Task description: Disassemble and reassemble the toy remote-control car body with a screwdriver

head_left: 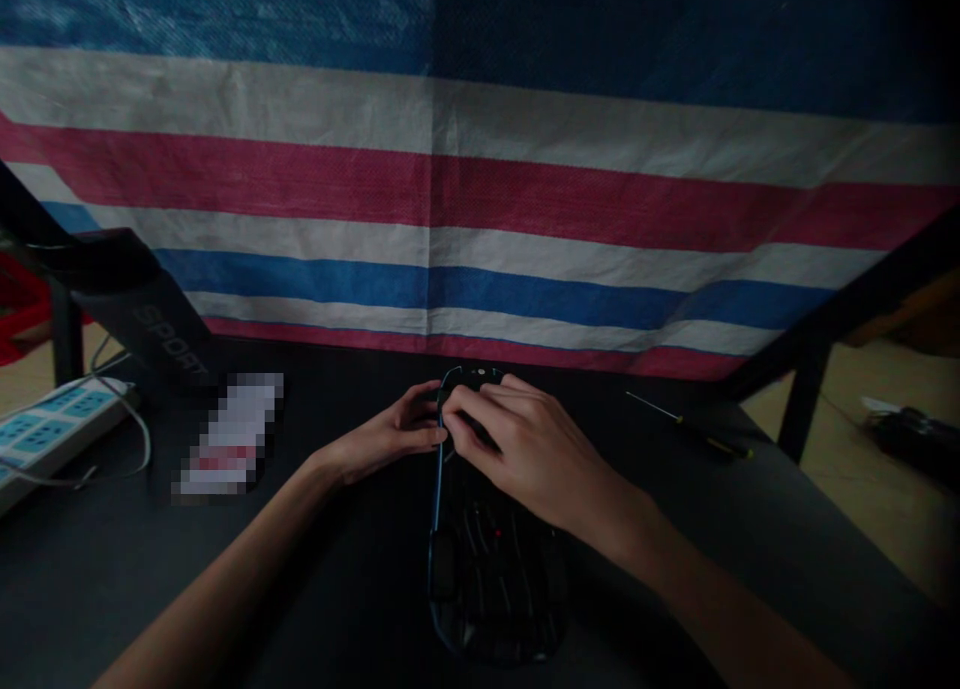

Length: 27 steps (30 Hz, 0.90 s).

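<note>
A toy car (495, 579) lies on the dark tabletop with its black underside facing up and a thin blue edge along its left side. My left hand (394, 429) grips the left edge near the far end, thumb and fingers bent against it. Over that same far end, my right hand (517, 434) is closed, its fingers curled down and pinched together. Whatever is between those fingertips is hidden. A small red spot shows on the underside, and a wheel can be made out at the near left.
Right of the car lies a screwdriver (690, 429). At the left are a power strip (52, 419) with a grey cable, a blurred-out flat item (232, 434) and a black piece marked SPORT (157, 319). A striped tarp (465, 199) hangs behind the black table (315, 569).
</note>
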Available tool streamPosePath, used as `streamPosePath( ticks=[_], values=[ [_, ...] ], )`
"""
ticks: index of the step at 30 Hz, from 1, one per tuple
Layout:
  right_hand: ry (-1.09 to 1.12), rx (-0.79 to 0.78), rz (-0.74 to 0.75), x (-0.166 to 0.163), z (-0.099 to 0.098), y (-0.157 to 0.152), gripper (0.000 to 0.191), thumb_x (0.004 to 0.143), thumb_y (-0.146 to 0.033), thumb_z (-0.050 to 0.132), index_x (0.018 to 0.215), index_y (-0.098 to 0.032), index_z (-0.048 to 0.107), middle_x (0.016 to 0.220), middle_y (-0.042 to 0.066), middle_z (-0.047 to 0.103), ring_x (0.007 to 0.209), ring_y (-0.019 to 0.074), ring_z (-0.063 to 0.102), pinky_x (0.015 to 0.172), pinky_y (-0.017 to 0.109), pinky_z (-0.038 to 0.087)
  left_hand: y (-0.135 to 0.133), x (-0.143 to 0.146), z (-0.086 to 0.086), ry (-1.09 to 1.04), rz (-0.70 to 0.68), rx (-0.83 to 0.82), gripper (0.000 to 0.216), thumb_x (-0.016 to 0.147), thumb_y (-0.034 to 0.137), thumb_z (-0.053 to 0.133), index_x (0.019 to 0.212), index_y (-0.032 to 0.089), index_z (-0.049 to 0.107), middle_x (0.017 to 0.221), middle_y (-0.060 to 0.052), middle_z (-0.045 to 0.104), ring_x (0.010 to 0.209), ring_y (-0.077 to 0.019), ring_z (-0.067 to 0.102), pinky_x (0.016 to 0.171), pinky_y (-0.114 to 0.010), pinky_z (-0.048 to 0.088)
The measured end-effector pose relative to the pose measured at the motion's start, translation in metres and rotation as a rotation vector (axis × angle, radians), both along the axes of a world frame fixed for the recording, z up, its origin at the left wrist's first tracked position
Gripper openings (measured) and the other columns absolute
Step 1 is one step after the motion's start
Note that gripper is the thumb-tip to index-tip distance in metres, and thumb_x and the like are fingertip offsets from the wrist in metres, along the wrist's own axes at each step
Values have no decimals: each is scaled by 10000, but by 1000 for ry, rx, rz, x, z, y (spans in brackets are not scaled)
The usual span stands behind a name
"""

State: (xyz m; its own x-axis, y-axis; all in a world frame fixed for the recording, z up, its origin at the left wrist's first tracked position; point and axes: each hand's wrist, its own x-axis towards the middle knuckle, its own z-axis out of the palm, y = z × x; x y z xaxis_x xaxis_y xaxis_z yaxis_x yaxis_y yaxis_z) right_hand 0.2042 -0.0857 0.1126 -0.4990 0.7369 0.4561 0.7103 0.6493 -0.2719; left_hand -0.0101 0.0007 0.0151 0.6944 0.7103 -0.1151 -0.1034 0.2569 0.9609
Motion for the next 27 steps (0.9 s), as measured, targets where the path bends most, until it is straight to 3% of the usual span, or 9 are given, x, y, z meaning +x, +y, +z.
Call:
streamPosePath(
  ticks=[3,8,12,17,22,27],
  values=[
    [9,23,37,-1,-2,0,129,1023,-185,546,1083,-186,661,1040,57,741,1005,212,667,981,388,460,1,-1,-1,-8,-1,-5,766,879,277,857,1541,256,473,1418,-111,622,1347,-283,605,1214,-506,407],
    [10,35,17,-4,-5,1,167,1075,-233,513,1048,-190,672,928,40,748,871,196,679,906,372,486,1,-1,-3,-30,0,-11,803,854,249,874,1546,296,470,1467,-111,613,1398,-311,584,1218,-521,416],
    [23,38,46,-7,-2,-1,179,986,-144,557,1132,-178,655,1107,71,756,1053,221,688,1001,392,482,1,-1,-2,-10,1,6,764,876,255,855,1542,281,482,1498,-118,593,1425,-316,565,1245,-540,387],
    [-19,8,-52,-6,-1,-4,171,1079,-256,512,1035,-200,667,880,40,750,819,206,686,828,373,516,2,-2,-4,1,1,-10,803,862,244,866,1556,304,466,1441,-106,612,1393,-314,589,1222,-558,411],
    [-13,14,-2,-6,-1,-5,218,988,-157,548,1183,-185,642,1150,81,758,1073,241,697,1003,418,493,2,-1,-5,-23,-16,19,748,888,270,849,1540,275,481,1481,-127,587,1427,-316,556,1239,-553,395],
    [-51,50,-52,-5,-3,-4,180,1059,-222,511,1028,-200,687,872,44,745,842,219,691,858,391,512,1,-1,-6,-8,12,-8,816,857,264,881,1553,298,457,1443,-105,607,1399,-303,581,1244,-543,399]
  ],
)
